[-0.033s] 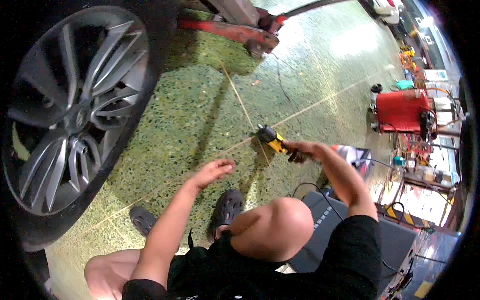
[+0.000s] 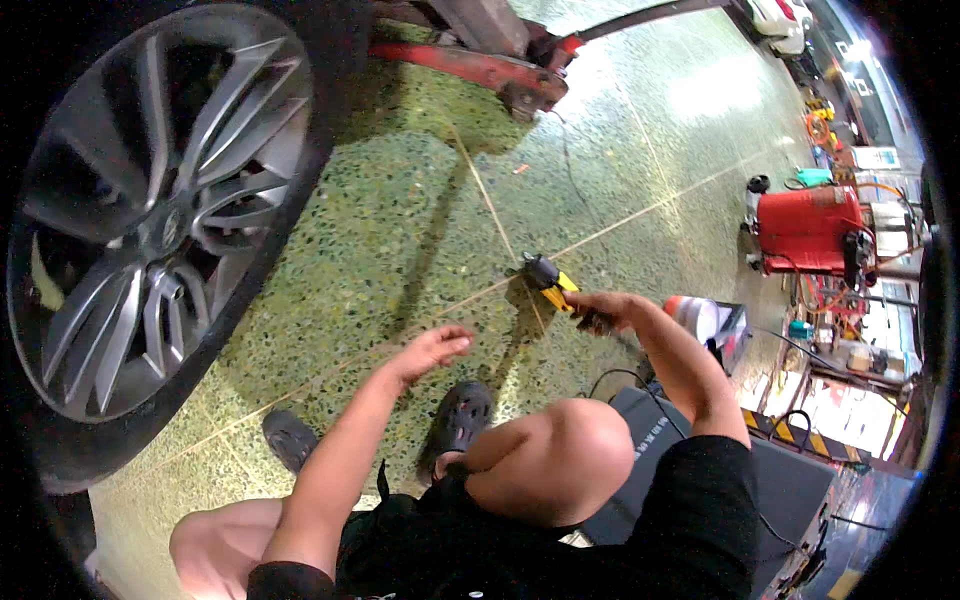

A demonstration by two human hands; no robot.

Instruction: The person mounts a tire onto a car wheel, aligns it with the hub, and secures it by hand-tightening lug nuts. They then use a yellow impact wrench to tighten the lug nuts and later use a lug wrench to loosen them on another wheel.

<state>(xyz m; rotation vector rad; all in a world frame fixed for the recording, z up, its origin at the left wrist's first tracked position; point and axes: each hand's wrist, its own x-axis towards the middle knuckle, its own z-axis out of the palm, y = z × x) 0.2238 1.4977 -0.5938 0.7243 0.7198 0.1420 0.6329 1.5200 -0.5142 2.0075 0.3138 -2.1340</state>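
My right hand [image 2: 603, 307] is wrapped around the grip of a yellow and black power tool, which looks like a cordless impact wrench [image 2: 550, 283]. Its black nose points forward and to the left, above the floor. My left hand [image 2: 434, 352] is held out over the floor between the wheel and the tool, its fingers loosely bent and holding nothing. At the left stands a car wheel [image 2: 165, 228] with a grey spoked rim and a black tyre, apart from both hands.
A red lift arm [image 2: 465, 68] reaches in at the top. Beside my right knee lies a dark grey case [image 2: 640, 428] with a cable across it. Near my right forearm is a white and orange container [image 2: 697, 318]. A red tank [image 2: 810, 230] on wheels stands farther right.
The view has shifted slightly, so the wheel and floor sit a little farther right. Both hands and the tool keep nearly the same pose.
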